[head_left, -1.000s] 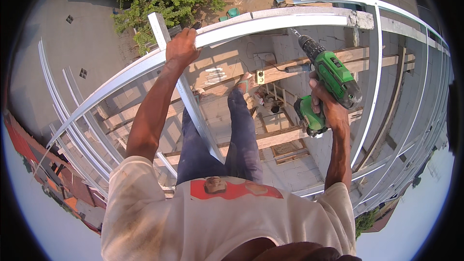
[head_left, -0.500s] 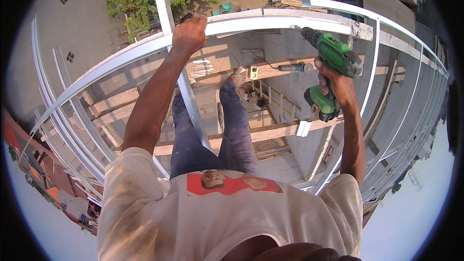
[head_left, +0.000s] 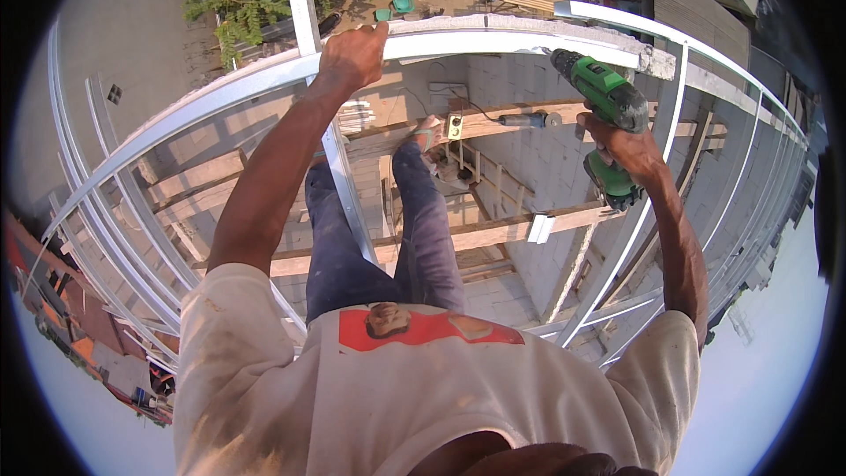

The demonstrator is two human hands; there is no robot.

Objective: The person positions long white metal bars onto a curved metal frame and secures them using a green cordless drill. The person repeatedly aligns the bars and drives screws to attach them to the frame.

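Note:
My left hand (head_left: pixel 354 60) is wrapped over a long silvery metal channel (head_left: pixel 238 88), where an upright metal stud (head_left: pixel 304 22) crosses it. My right hand (head_left: pixel 624 145) grips a green and black cordless drill (head_left: pixel 608 88) by its handle. Its chuck points left, and the tip comes up to the channel near the right end; whether it touches a screw there is too small to tell. Behind the channel runs a rough concrete wall top (head_left: pixel 493 23).
Below me, my feet stand on a wooden plank (head_left: pixel 485 126) with a yellowish power socket (head_left: pixel 455 127) and an angle grinder (head_left: pixel 527 120). Another timber beam (head_left: pixel 493 231) crosses nearer. Metal framing (head_left: pixel 679 123) rises at right, more channels (head_left: pixel 79 176) at left. The ground lies far below.
My right elbow has swung outward to the right, and the drill's handle and battery have tilted right with it. The drill tip stays by the channel. My left hand keeps its hold.

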